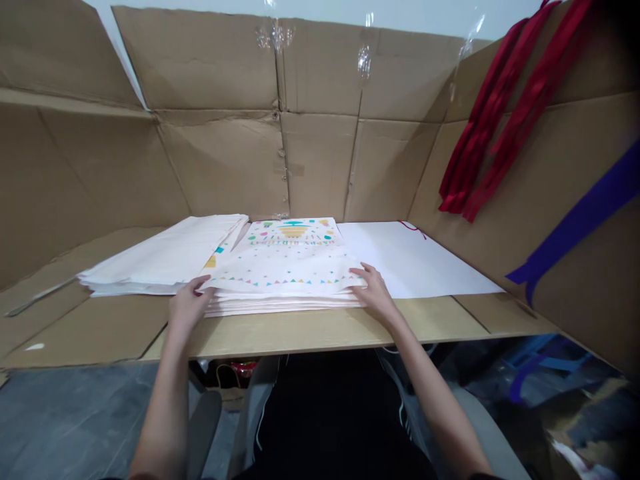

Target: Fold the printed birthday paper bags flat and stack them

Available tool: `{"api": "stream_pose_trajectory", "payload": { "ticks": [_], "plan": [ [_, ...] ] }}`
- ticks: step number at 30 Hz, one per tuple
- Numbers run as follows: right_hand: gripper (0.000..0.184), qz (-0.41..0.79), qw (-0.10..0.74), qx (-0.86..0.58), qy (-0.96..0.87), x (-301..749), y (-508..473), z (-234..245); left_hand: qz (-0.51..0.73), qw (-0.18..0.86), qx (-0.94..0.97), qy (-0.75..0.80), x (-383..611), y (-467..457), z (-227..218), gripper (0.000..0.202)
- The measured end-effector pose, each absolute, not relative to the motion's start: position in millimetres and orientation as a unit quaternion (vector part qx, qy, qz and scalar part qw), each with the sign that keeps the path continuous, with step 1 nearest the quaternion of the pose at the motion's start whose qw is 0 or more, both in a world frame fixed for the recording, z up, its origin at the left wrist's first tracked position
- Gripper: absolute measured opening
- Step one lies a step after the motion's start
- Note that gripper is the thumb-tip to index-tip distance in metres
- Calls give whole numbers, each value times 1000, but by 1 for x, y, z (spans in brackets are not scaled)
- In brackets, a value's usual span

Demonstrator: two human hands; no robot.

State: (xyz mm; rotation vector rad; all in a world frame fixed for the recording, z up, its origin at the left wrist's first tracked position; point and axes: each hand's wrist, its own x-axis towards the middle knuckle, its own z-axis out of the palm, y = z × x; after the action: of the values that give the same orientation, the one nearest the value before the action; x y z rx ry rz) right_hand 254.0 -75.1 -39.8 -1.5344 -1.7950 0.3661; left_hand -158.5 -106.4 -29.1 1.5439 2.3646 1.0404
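A white sheet printed with a birthday design [285, 263] lies on top of a stack of white sheets [280, 305] in front of me. Colourful bunting runs along its near edge, and a cake-like picture is at the far end, upside down to me. My left hand [189, 305] pinches the near left corner of this sheet between thumb and fingers. At the near right corner, my right hand [376, 293] has its fingers closed on the edge. The near edge looks slightly raised above the stack.
Another pile of white sheets [160, 260] lies at the left. A large white board or paper [405, 260] covers the right side, with a thin red cord [413, 229] on it. Cardboard walls [320, 160] surround the table. Red ribbons [500, 127] and a blue ribbon [575, 227] hang at right.
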Motion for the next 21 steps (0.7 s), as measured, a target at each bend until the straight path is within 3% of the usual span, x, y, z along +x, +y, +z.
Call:
{"api": "stream_pose_trajectory", "payload": {
  "ticks": [4, 7, 13, 21],
  "plan": [
    [69, 198, 249, -532, -785, 267, -79, -39, 369, 107, 541, 748, -179, -110, -16, 56],
    [75, 206, 211, -517, -804, 273, -77, -42, 362, 55, 555, 747, -192, -97, 0, 57],
    [53, 142, 250, -530, -798, 261, -77, -38, 117, -99, 618, 771, -212, -55, 10, 47],
    [40, 66, 218, -479, -848, 190, -79, -3, -16, -164, 639, 751, -187, -49, 10, 33]
  ]
}}
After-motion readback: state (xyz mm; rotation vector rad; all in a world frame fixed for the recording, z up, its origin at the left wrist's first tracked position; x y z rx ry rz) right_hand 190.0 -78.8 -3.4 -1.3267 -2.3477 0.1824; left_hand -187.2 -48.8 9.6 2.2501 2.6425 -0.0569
